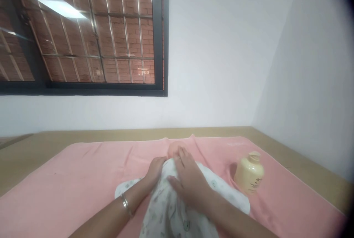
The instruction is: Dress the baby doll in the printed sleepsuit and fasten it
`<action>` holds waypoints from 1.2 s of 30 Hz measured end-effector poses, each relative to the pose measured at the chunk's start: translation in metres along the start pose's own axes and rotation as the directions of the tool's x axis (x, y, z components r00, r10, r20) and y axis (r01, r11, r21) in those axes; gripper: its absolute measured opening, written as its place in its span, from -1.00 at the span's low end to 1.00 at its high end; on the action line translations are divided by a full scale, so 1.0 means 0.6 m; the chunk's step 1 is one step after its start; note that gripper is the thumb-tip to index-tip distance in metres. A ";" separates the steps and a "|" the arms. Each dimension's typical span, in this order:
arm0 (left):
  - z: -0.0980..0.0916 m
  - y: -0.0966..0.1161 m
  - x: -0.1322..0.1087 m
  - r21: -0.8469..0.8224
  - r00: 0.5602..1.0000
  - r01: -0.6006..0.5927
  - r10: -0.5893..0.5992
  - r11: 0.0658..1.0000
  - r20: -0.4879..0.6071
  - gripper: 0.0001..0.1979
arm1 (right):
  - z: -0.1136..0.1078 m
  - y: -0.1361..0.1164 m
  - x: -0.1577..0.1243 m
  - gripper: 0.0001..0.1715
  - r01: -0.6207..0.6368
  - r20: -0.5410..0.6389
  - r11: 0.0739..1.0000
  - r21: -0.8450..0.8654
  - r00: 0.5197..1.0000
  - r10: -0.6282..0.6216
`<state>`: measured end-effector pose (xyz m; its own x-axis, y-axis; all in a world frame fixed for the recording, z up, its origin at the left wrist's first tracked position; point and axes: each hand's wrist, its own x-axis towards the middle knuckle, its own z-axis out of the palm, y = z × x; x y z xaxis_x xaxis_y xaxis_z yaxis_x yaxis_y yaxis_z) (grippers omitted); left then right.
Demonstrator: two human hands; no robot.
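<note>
A white cloth point(166, 197) with a small green and grey print lies bunched in a tall fold at the front middle. Under the fold, more of it spreads flat to both sides. My left hand point(155, 170) curls against the fold's left side, closed at its upper edge; some fingers are hidden. Across the right side of the fold lies my right hand point(190, 179), open, fingers stretched forward and thumb apart. Its fingertips reach a smooth, rounded, pinkish thing point(173, 149) that pokes out beyond the cloth. Most of that thing is covered, so its kind is unclear.
A pink sheet point(91, 179) covers much of the tan surface point(221, 132). To the right on it stands a cream pump-top bottle point(249, 173). Behind are a white wall point(215, 53) and a dark-framed window point(159, 39) with metal bars.
</note>
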<state>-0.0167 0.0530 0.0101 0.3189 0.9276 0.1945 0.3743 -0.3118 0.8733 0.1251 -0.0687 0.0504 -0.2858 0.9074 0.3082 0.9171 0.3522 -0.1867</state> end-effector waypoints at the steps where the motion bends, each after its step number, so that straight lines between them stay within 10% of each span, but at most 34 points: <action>1: -0.001 -0.001 0.002 -0.017 1.000 0.003 -0.003 1.000 -0.009 -0.62 | 0.003 -0.001 0.001 -0.21 0.010 -0.015 1.000 0.006 1.000 -0.010; 15: 0.008 -0.005 -0.015 -0.304 0.995 0.049 -0.074 0.952 -0.073 -0.45 | -0.009 -0.001 0.006 -0.34 0.296 -0.012 0.953 0.066 0.955 -0.296; 36: 0.006 -0.008 -0.011 -0.369 0.999 0.021 -0.028 0.929 -0.015 -0.40 | 0.021 -0.013 0.003 -0.43 0.052 -0.217 0.998 0.027 0.975 -0.044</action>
<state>-0.0175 0.0477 0.0029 0.2950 0.9390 0.1767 0.0331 -0.1948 0.9803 0.1140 -0.0671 0.0409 -0.2590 0.8192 0.5116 0.8933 0.4046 -0.1958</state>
